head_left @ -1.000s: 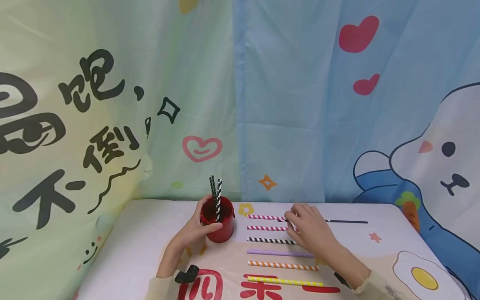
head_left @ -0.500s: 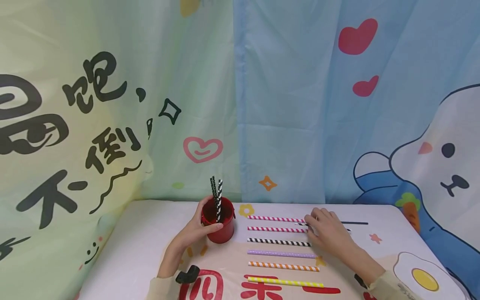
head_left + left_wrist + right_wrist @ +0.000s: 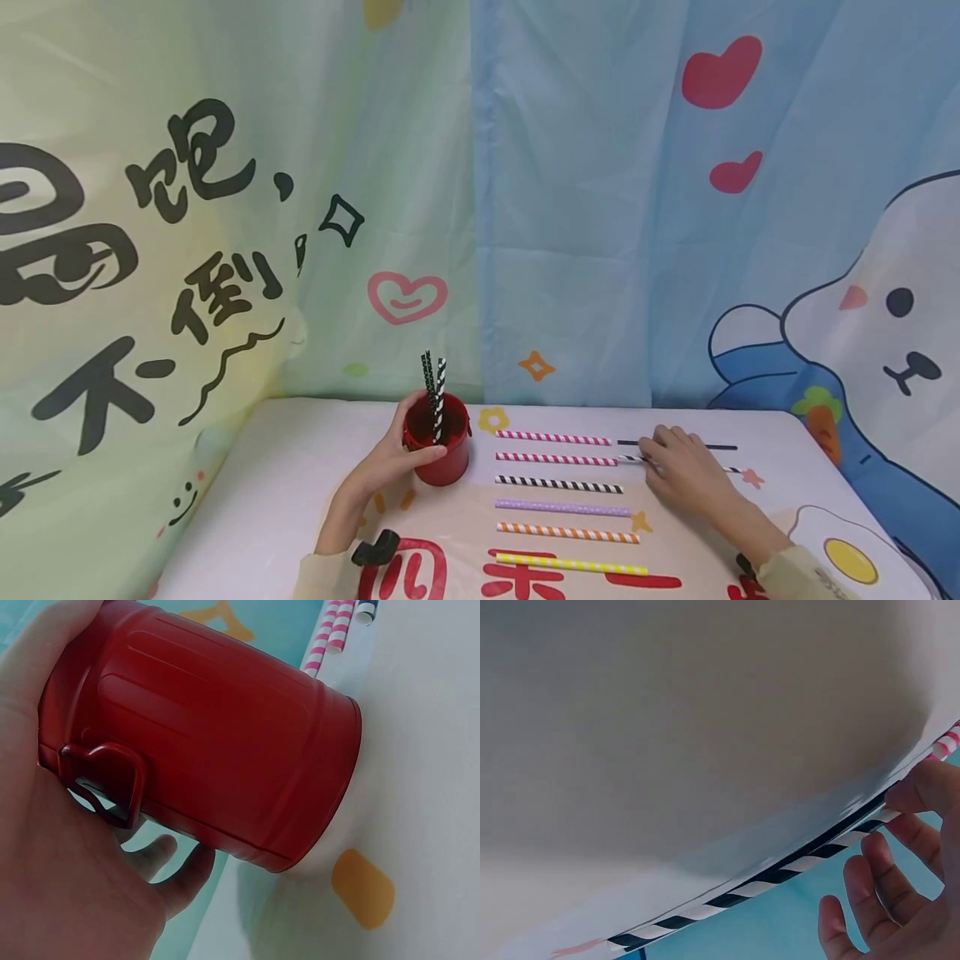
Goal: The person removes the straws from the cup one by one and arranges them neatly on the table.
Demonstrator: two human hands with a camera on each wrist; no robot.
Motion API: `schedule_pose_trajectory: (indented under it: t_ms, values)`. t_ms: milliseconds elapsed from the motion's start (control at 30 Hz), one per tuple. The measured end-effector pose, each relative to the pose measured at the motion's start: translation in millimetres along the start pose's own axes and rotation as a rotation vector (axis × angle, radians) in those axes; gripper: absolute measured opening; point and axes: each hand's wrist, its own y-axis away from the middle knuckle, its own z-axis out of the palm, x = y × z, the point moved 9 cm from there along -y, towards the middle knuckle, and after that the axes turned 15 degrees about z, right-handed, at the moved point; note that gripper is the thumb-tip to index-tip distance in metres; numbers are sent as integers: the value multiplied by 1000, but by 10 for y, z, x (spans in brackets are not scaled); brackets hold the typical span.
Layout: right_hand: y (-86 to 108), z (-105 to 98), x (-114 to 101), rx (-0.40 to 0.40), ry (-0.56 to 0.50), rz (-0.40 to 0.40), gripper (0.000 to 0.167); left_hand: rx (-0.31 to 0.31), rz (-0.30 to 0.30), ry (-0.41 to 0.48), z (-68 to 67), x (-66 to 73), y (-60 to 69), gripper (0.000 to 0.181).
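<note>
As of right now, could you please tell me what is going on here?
A person's left hand holds a red bucket with black-and-white straws standing in it. The right hand pinches a black-and-white striped straw, its end close to the nearer of two pink-striped straws. A dark straw lies just beyond it. Closer in lie a black-striped straw, a purple straw, an orange-striped straw and a yellow straw.

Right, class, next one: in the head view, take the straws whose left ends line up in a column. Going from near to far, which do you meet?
Yellow straw → orange-striped straw → purple straw → black-and-white striped straw → nearer pink-striped straw → farther pink-striped straw.
</note>
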Motion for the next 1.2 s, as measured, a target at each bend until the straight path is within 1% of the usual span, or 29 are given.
schedule_pose_trajectory:
  t_ms: [200,533,800,1200]
  values:
    - [1,23,59,-19,-5,11,16,0,3,1,4,4,-1,94]
    - [-1,31,86,-20,-10,8,14,-5,11,5,9,20,-2,93]
    - [-13,46,98,-19,-4,9,16,3,-3,4,5,16,5,94]
    - [-28,7,84,-44,-12,35,17,-6,6,0,4,3,-2,93]
